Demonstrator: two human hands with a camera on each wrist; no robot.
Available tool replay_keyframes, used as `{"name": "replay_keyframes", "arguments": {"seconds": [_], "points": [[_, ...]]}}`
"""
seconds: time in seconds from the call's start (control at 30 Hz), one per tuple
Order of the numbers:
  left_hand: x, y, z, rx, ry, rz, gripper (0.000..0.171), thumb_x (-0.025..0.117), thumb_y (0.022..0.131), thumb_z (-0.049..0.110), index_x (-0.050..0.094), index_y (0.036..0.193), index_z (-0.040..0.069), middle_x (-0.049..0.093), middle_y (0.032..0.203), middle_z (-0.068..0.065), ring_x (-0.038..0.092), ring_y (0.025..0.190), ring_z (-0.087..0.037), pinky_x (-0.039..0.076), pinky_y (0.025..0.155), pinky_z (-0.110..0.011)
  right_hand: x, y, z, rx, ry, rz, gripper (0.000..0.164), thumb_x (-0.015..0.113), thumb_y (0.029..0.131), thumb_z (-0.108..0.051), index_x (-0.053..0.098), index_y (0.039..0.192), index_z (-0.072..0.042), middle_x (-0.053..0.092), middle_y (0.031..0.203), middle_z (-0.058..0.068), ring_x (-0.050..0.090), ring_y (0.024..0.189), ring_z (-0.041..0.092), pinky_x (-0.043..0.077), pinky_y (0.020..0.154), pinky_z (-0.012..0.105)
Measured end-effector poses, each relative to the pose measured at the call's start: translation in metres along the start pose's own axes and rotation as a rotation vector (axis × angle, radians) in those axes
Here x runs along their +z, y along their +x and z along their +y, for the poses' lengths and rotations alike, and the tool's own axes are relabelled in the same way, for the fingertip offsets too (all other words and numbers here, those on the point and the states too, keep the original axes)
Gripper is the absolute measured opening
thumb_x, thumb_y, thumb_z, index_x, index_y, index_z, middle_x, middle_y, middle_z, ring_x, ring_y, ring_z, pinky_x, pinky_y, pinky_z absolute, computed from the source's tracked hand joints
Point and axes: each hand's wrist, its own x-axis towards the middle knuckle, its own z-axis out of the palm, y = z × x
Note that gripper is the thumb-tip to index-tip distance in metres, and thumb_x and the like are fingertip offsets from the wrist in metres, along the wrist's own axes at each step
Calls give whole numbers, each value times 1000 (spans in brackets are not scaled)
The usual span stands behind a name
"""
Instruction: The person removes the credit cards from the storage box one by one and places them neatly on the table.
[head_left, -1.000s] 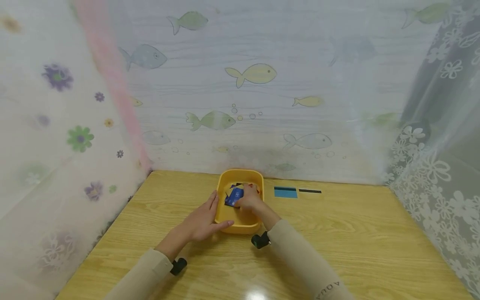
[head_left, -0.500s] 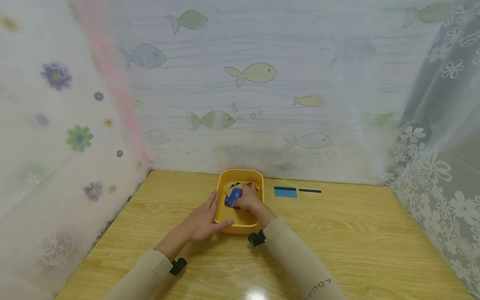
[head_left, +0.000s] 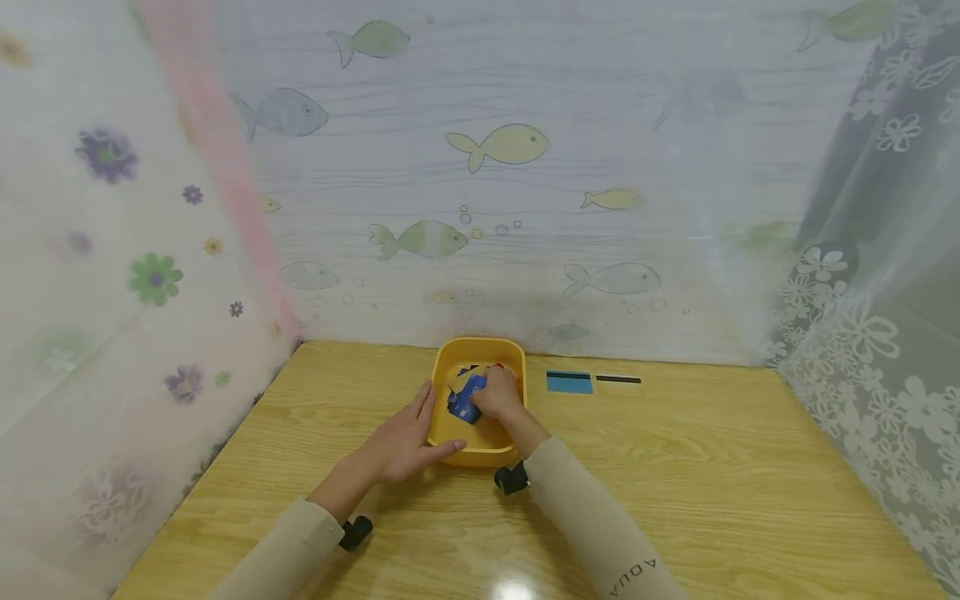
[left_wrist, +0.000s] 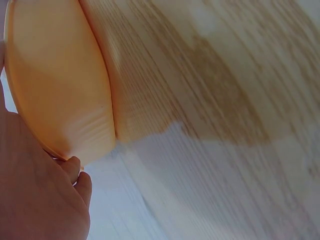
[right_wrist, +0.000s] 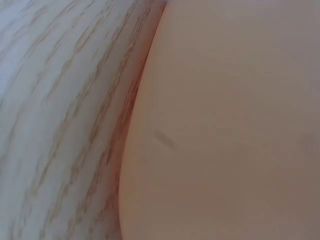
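A yellow plastic bin [head_left: 480,457] stands on the table, with several overlapping cards inside, among them a blue bank card [head_left: 465,406] and a tan card [head_left: 467,380]. My left hand [head_left: 401,442] rests against the bin's near left corner, fingers along the left side and thumb over the near rim. In the left wrist view, that hand [left_wrist: 40,185] touches the rim of the bin [left_wrist: 65,85]. Reaching inside, my right hand [head_left: 499,393] has curled fingers at the blue card's edge and appears to pinch it; its fingertips are partly hidden. The right wrist view shows the bin's outer wall [right_wrist: 220,125], not the hand.
On the wooden table [head_left: 712,483], right of the bin, lie a light blue card with a dark stripe [head_left: 569,382] and a dark-striped card [head_left: 618,380] whose body blends with the wood. A fish-patterned curtain [head_left: 480,192] hangs behind the table's far edge.
The blue card has shifted and turned within the pile, with its lower end showing more. My right hand has changed its posture slightly over the cards. My left hand stays at the bin.
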Motion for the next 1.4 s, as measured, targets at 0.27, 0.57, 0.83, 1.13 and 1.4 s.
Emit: {"name": "replay_keyframes", "arguments": {"seconds": [0.27,0.57,0.83,1.13,1.4], "points": [[1,0,-1,-11,-6,3,108,48,96,73,8,162,-3,2,171,-16,20,155,-35,27,122,-48,2,1,-1,64,142,58,27,70,87,-1,68,114,5,66,111,19,63,100,31,57,88,43],[0,1,0,-7,-12,0,108,48,96,73,9,162,-3,2,171,-17,19,155,-35,26,123,-49,-1,1,-4,103,185,58,27,69,89,-2,66,115,4,65,112,18,63,101,30,57,87,41],[0,1,0,-1,-7,-5,108,47,96,74,10,162,-3,2,171,-17,20,155,-35,27,122,-49,-7,-4,-10,93,230,44,26,72,90,-4,68,115,3,67,115,19,66,104,31,58,87,42],[1,0,1,8,-13,-9,108,47,97,73,10,162,-4,1,171,-17,20,154,-36,27,122,-50,-25,-21,-19,-26,274,-7,30,71,93,-5,67,121,4,68,120,19,66,109,32,58,90,43],[-1,-1,1,0,4,-11,116,40,92,83,8,162,-4,1,171,-18,21,154,-37,29,121,-50,-47,-39,-18,-66,365,-61,30,70,96,-6,65,123,4,67,123,22,67,106,33,60,84,41]]}}
